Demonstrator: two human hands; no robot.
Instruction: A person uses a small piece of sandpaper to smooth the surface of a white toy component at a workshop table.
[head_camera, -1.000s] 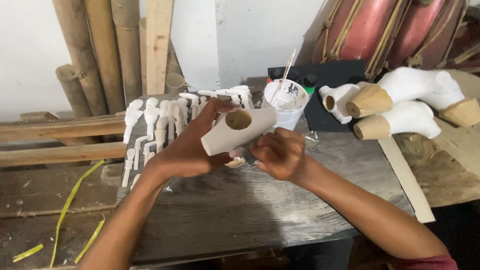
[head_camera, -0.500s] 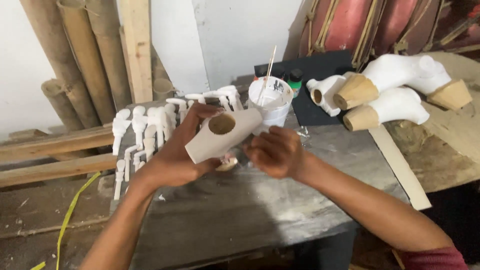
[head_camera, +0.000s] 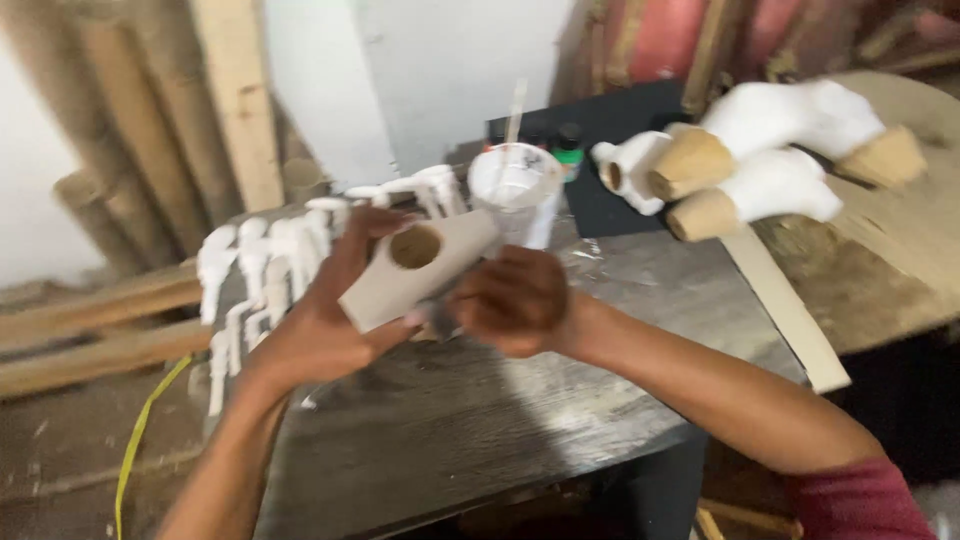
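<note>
Pale cream wooden block with a round hole (head_camera: 415, 268), gripped in the left hand (head_camera: 325, 325), fingers wrapped around its lower end. Held tilted above the middle of the grey wooden bench (head_camera: 480, 430), now closer to the body than a second ago, with the view swung left. Right hand (head_camera: 515, 300) curled shut against the block's underside; whatever sits inside, hidden. Behind, at the far edge: white plastic cup with a stick (head_camera: 515, 185). Along the left edge, small white carved figures (head_camera: 265, 265). At the far right corner, white-painted carved pieces with bare wooden ends (head_camera: 760, 150).
</note>
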